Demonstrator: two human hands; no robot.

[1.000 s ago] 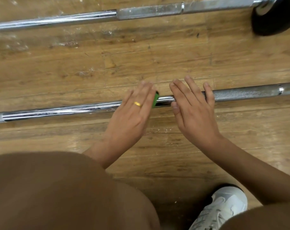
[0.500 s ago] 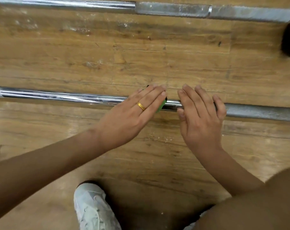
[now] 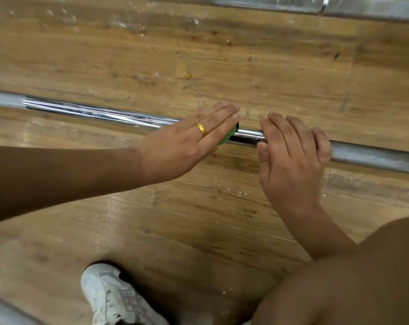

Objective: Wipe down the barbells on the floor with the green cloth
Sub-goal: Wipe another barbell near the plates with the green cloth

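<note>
A chrome barbell (image 3: 93, 112) lies across the wooden floor from left to right. My left hand (image 3: 187, 141) lies flat over it with straight fingers and presses the green cloth (image 3: 229, 136) onto the bar; only a small green edge shows under the fingertips. A gold ring sits on that hand. Just to the right, my right hand (image 3: 290, 160) rests on the bar's knurled part, its fingers laid across it and the thumb on the near side. A short stretch of bare bar shows between the hands.
A second barbell (image 3: 269, 4) runs along the top edge. My white shoe (image 3: 114, 299) is on the floor below the hands, my knee (image 3: 351, 277) fills the bottom right. Another metal bar (image 3: 2, 310) shows at the bottom left corner.
The view has swung, so the bar now slopes down to the right. Both hands stay on the bar, the left one still over the cloth; the gap between them is a little wider.
</note>
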